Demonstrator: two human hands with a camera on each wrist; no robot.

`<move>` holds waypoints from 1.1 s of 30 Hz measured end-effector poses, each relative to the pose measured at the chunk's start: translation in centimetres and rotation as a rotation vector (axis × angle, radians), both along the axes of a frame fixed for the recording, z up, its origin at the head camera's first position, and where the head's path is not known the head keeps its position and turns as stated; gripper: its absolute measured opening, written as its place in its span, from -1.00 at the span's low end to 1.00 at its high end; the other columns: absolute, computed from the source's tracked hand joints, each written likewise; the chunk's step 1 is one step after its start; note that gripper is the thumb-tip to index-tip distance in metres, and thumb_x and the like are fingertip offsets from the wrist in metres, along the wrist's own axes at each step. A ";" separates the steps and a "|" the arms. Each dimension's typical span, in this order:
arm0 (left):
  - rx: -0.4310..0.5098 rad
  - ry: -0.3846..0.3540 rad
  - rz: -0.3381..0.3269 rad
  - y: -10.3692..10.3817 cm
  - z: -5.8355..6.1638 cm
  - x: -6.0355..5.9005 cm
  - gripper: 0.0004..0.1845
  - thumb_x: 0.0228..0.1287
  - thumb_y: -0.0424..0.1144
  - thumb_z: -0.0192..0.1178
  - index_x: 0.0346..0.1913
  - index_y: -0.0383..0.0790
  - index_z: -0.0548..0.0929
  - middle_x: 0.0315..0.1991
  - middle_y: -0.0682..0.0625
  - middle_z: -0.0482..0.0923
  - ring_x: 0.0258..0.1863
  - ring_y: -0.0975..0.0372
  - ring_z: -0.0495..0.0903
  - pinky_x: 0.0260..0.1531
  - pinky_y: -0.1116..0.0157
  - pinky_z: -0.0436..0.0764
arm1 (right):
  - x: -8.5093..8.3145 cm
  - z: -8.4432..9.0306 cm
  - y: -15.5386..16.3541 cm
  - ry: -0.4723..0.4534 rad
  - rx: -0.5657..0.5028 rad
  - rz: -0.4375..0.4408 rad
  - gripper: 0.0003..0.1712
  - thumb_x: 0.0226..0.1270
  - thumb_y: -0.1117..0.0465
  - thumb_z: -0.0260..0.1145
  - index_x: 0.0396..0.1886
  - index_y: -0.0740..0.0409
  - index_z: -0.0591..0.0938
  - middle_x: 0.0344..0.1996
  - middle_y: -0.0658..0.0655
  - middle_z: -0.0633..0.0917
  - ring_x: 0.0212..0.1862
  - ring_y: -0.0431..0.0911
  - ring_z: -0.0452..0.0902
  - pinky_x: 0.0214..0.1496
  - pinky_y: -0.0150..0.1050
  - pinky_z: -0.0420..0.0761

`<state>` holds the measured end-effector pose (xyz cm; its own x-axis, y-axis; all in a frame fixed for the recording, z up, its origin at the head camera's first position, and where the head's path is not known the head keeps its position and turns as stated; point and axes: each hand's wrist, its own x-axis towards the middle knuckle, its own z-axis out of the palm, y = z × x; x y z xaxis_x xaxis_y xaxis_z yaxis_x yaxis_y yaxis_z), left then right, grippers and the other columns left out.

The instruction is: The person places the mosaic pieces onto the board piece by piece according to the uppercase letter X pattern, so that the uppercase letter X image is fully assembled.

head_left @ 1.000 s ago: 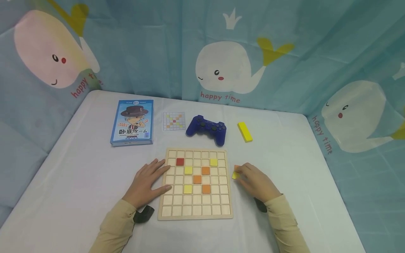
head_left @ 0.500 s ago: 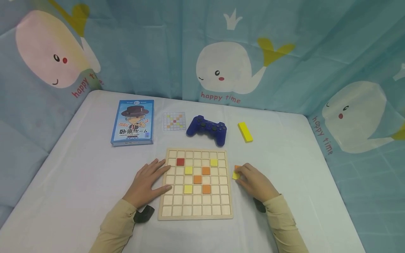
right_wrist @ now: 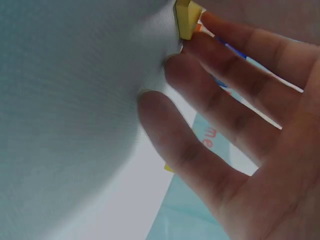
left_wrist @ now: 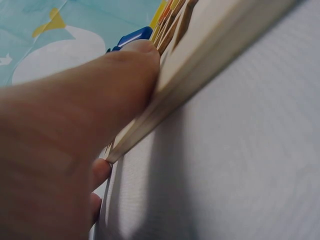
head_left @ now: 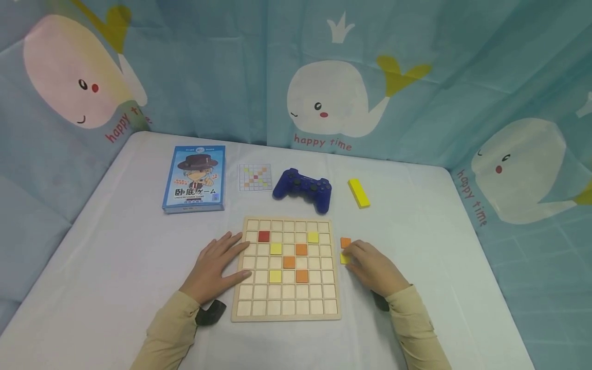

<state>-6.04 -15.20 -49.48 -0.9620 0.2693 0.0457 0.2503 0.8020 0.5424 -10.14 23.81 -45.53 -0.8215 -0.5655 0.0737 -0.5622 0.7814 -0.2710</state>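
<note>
Right hand (head_left: 372, 267) is lying with relaxed fingers just right of the wooden grid board (head_left: 287, 270), fingertips touching the yellow tile (head_left: 344, 258), the orange tile (head_left: 345, 242) lying free just beyond. Left hand (head_left: 215, 267) is pressing flat, fingers straight, on the board's left edge. Left wrist view: fingers are bracing against that board edge (left_wrist: 200, 65). Right wrist view: spread fingers (right_wrist: 220, 95) are meeting the yellow tile (right_wrist: 186, 20) on open tablecloth.

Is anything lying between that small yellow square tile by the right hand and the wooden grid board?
Nothing visible does: only bare white tablecloth separates the small yellow square tile, touched by the right hand, from the wooden grid board.
</note>
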 end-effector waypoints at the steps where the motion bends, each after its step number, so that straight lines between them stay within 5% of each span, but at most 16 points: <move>1: 0.000 0.001 -0.001 0.0 0.0 0.0 -0.26 0.14 0.21 0.26 0.35 -0.01 0.41 0.44 -0.04 0.21 0.48 0.01 0.02 0.44 -0.07 -0.05 | 0.0 0.0 0.0 0.003 -0.001 0.005 -0.63 0.05 0.32 0.49 -0.13 0.09 0.60 -0.16 -0.05 0.62 -0.09 -0.18 0.56 -0.01 -0.26 0.62; 11: 0.000 0.005 -0.008 0.0 -0.1 -0.2 -0.26 0.14 0.22 0.25 0.35 0.00 0.40 0.45 -0.04 0.21 0.48 0.01 0.02 0.44 -0.08 -0.04 | 0.1 1.6 -0.8 0.031 -0.070 0.058 -0.66 0.07 0.32 0.49 -0.17 0.03 0.58 -0.18 -0.07 0.62 -0.08 -0.21 0.58 -0.03 -0.30 0.64; 33: 0.021 0.025 -0.002 -0.1 0.0 0.1 -0.42 0.30 0.08 0.16 0.34 0.02 0.42 0.43 -0.04 0.23 0.47 0.00 0.05 0.43 -0.09 -0.03 | 0.8 3.7 -11.0 0.143 -0.071 0.448 -0.77 0.10 0.18 0.48 -0.25 0.02 0.62 -0.26 -0.08 0.62 -0.20 -0.22 0.57 -0.10 -0.42 0.60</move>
